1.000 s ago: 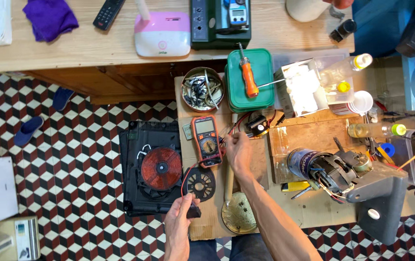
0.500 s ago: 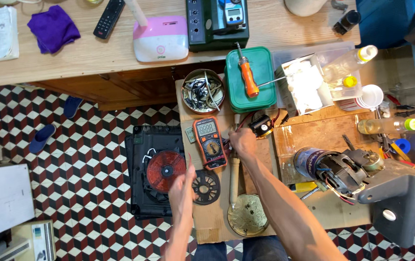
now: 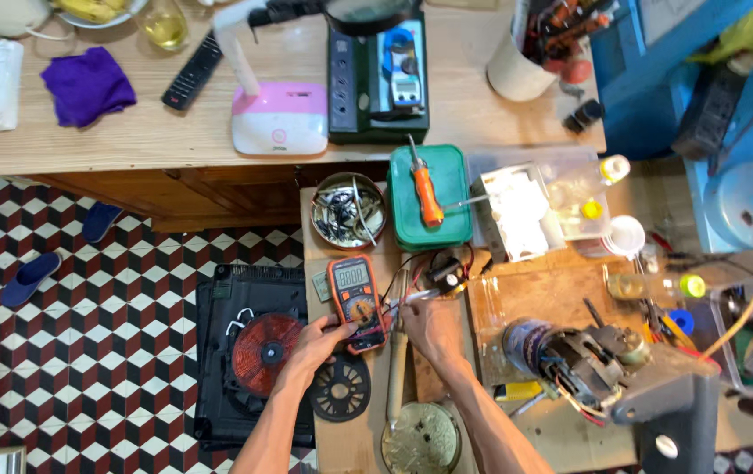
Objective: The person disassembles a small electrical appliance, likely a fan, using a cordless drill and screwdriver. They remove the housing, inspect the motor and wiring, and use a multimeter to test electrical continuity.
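While the left hand (image 3: 317, 338) rests its fingers on the lower edge of the orange multimeter (image 3: 356, 301), just left of the frame's middle, the right hand (image 3: 429, 320) pinches a thin probe (image 3: 413, 297) at the centre, its tip aimed toward a small dark part (image 3: 448, 275) with red and black wires. As far as can be judged, the measuring is set up and in hand: the meter lies flat on the small wooden bench (image 3: 333, 228), leads attached, and the opened cooker base (image 3: 254, 351) with its copper coil (image 3: 264, 351) sits at lower left on the tiled floor. Reassembly looks left to do; a black fan wheel (image 3: 340, 388) lies loose beside the coil.

Whether the probe tip touches the part cannot be told, and the meter's display is too small to read. Both forearms are cut off by the lower edge.
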